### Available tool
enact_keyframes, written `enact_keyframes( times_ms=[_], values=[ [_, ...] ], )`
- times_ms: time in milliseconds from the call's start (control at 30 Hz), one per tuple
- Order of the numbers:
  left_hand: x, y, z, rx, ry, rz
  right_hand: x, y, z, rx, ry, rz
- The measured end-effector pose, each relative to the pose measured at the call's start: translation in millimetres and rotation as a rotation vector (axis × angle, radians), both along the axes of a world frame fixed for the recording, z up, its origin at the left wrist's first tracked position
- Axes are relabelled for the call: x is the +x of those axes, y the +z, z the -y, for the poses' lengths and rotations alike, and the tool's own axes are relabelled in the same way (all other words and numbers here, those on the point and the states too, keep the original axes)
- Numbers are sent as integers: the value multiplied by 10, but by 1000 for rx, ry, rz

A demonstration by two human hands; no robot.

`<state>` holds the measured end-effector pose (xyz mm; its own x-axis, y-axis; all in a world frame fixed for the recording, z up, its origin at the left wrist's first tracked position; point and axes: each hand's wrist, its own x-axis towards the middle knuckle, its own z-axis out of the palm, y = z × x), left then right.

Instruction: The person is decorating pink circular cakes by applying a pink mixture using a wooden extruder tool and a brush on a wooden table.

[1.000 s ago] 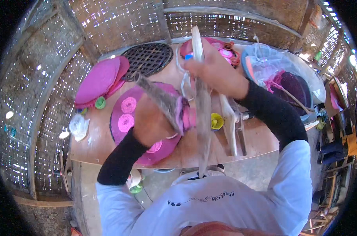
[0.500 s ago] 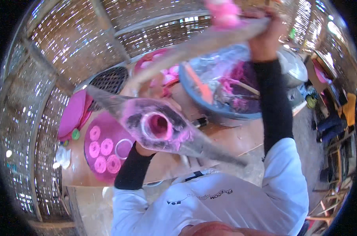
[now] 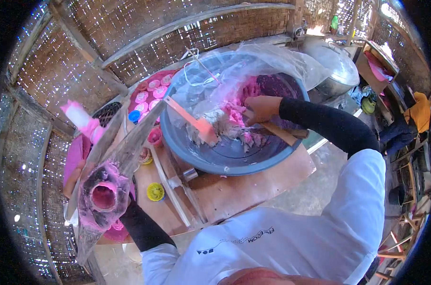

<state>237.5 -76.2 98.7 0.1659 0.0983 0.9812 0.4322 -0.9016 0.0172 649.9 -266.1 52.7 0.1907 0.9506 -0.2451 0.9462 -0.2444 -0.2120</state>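
At the left my left hand [image 3: 73, 181] is wrapped round a wooden hand press [image 3: 86, 202], its fingers showing along the far side. The press has a round hole lined with pink residue. Its long handles stand spread apart, and a pink-smeared white plunger [image 3: 80, 118] sticks out at the upper left. My right hand [image 3: 263, 109] reaches into a wide blue-grey basin [image 3: 196, 162], its fingers closed on pink dough [image 3: 235, 110]. Greyish-white dough [image 3: 214, 124] lies beside the pink. An orange spatula [image 3: 191, 121] leans in the basin, and clear plastic sheeting [image 3: 253, 61] covers its far part.
A red tray [image 3: 142, 85] of pink-and-white rounds stands behind the press. A yellow mould [image 3: 155, 191], a blue lid [image 3: 134, 116] and wooden strips [image 3: 170, 185] lie on the table [image 3: 244, 194]. Beyond the basin, at the right, is a large metal pot [image 3: 336, 66].
My right hand has left the raised upper handle and come down into the basin's dough. My left hand has carried the press leftward. The view has shifted toward the basin.
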Motion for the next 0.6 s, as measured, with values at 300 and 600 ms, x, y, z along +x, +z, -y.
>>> enact_keyframes(
  times_ms=[300,600],
  values=[
    [-367,-171,-15,-121,100,133,451,761,309,146,462,401],
    [-336,-65,158,267,307,-297,609,222,200,170,131,944]
  ],
)
